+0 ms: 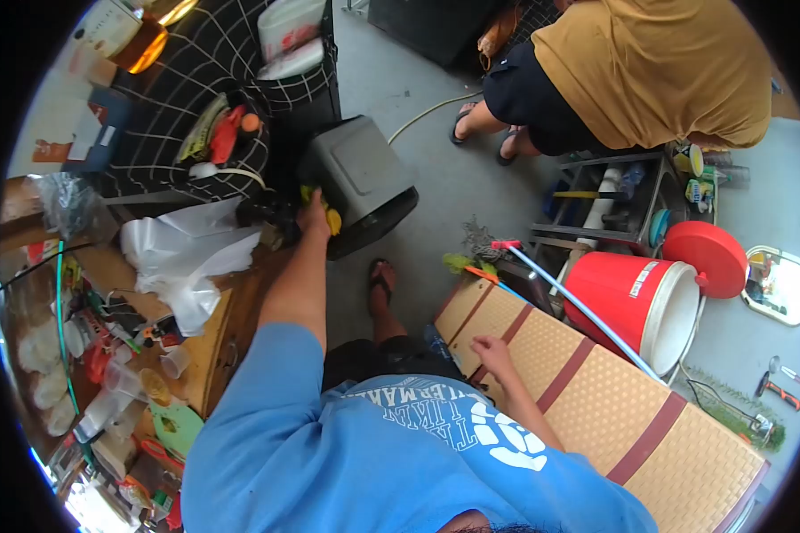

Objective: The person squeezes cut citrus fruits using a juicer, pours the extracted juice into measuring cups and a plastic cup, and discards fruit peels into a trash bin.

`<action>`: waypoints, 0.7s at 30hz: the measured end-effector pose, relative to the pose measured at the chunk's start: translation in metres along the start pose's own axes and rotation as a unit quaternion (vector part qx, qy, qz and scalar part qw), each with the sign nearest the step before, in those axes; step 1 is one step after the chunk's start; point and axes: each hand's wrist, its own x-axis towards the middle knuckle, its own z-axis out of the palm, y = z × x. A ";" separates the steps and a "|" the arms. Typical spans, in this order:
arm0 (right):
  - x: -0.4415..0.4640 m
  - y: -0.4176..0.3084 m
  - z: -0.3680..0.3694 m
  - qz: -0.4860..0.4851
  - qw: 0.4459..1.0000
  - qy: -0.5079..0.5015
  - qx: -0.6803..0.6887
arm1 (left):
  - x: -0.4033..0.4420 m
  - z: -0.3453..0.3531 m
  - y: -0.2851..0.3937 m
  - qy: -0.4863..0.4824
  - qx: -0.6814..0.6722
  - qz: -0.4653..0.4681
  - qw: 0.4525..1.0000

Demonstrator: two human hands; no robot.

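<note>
My left hand (313,219) reaches forward at the side of a grey and black box-shaped bin (364,164). Its fingers are closed around a bright yellow thing (333,222), whose kind I cannot make out; part of it is hidden by the hand. Just left of that hand, a crumpled white plastic bag (187,253) lies on the wooden table edge. My right hand (493,355) hangs loosely curled in front of my body, holding nothing, over the edge of a tan woven-pattern bench (551,364) with dark red bands.
A red bucket (618,289), a red lid (707,258) and a light-blue pole (578,306) stand at right. Another person in a tan shirt (649,71) is at upper right. Wire baskets (187,133) hang at upper left; a cluttered table (213,338) lies left.
</note>
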 end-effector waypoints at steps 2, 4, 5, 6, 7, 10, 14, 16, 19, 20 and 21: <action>-0.011 -0.011 0.001 -0.007 0.998 -0.043 -0.036 | -0.029 0.013 0.044 -0.059 0.054 -0.125 0.989; -0.005 -0.017 0.002 -0.041 0.994 -0.068 -0.075 | 0.040 0.024 -0.003 -0.079 0.085 -0.069 0.991; -0.003 -0.022 0.005 -0.075 0.987 -0.094 -0.105 | 0.062 0.018 -0.012 -0.099 0.123 -0.008 0.987; 0.000 -0.027 0.006 -0.087 0.985 -0.103 -0.110 | 0.019 0.011 0.005 -0.039 0.265 0.092 0.959; 0.005 -0.035 0.005 -0.109 0.978 -0.105 -0.144 | 0.006 -0.002 0.007 -0.077 0.347 0.138 0.924; 0.032 -0.073 0.011 -0.210 0.935 -0.154 -0.239 | -0.059 -0.067 0.012 -0.135 0.438 0.324 0.827; 0.054 -0.133 0.035 -0.293 0.893 -0.128 -0.316 | -0.144 -0.208 0.015 -0.183 0.571 0.381 0.703; 0.051 -0.176 0.058 -0.321 0.867 -0.145 -0.353 | -0.151 -0.284 -0.018 -0.196 0.589 0.364 0.694; 0.040 -0.231 0.103 -0.391 0.805 -0.183 -0.407 | -0.190 -0.406 -0.042 -0.163 0.593 0.251 0.747; 0.024 -0.253 0.124 -0.419 0.780 -0.214 -0.412 | -0.202 -0.443 -0.051 -0.110 0.598 0.200 0.769; 0.008 -0.272 0.146 -0.443 0.756 -0.245 -0.415 | -0.226 -0.472 -0.038 -0.092 0.592 0.103 0.794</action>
